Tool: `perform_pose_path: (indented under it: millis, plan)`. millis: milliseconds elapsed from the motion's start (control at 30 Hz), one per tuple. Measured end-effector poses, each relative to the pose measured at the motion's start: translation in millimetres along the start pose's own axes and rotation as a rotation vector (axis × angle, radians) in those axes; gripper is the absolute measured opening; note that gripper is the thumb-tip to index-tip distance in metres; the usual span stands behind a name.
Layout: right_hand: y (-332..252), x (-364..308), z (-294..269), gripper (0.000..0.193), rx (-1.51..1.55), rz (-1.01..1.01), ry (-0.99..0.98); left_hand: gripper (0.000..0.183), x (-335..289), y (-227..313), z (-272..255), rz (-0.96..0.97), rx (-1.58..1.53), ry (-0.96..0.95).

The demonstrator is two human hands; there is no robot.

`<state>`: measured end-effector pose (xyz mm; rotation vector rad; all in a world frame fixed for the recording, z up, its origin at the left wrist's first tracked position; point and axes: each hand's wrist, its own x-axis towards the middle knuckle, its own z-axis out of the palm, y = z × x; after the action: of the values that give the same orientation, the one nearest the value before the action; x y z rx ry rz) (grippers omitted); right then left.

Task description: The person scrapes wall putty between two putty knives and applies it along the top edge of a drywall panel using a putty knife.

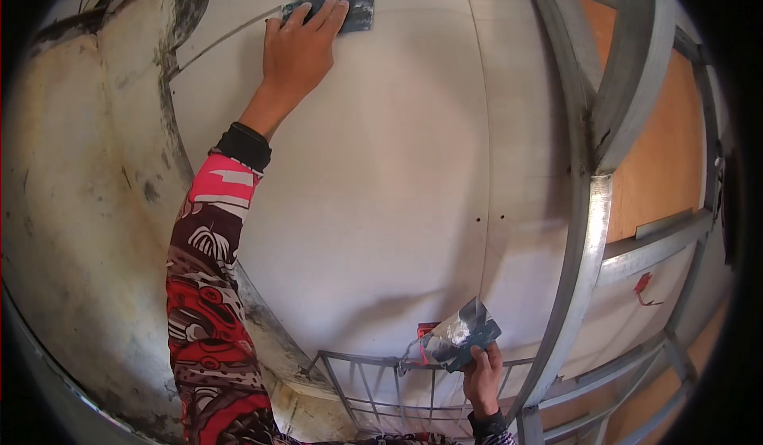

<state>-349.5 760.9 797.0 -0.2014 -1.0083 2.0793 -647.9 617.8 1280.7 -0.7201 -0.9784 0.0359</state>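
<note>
High on a pale wall panel (366, 151), my left hand (298, 52) presses a dark flat putty scraper (362, 8) against the surface, fingers spread along its blade. The blade lies across a seam (226, 40) that runs down to the left; whitish filler shows beside it. Low on the right, my right hand (483, 377) grips a second putty scraper (461, 334) by its lower edge, thumb on its face. White and grey putty is smeared over that blade, which is tilted and held away from the panel.
Metal framing (600, 230) rises on the right, with orange-brown board (660, 127) behind it. A metal-bar railing (373, 405) stands below, near a red wall box (427, 332). A stained, rough wall (71, 183) borders the left. Another red fitting (642, 284) has a dangling wire.
</note>
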Motion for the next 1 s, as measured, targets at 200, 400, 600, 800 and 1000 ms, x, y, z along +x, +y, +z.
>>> perform_pose_path:
  millis: [200, 400, 600, 800, 1000]
  plan:
    - [-2.8, -5.1, -2.5, 0.023, 0.023, -0.031, 0.014, 0.046, 6.4, 0.5, -18.5, 0.051, -0.052, -0.120]
    - [-4.5, -9.9, -2.6, 0.023, 0.029, -0.048, 0.032, 0.040, 76.9, -40.3, -27.2, 0.212, -0.484, 0.044]
    - [-5.7, -12.0, -2.7, 0.025, 0.036, -0.060, 0.021, 0.049, 173.2, -16.1, -30.2, 0.443, -0.514, -0.124]
    - [-8.6, -11.5, -1.0, 0.024, 0.020, -0.054, 0.053, 0.051, 201.5, -8.3, -18.1, 0.544, -0.382, -0.198]
    - [-11.2, -10.2, -1.9, 0.023, 0.013, -0.063, 0.059, 0.062, 200.5, -21.3, -12.5, 0.507, -0.325, -0.336]
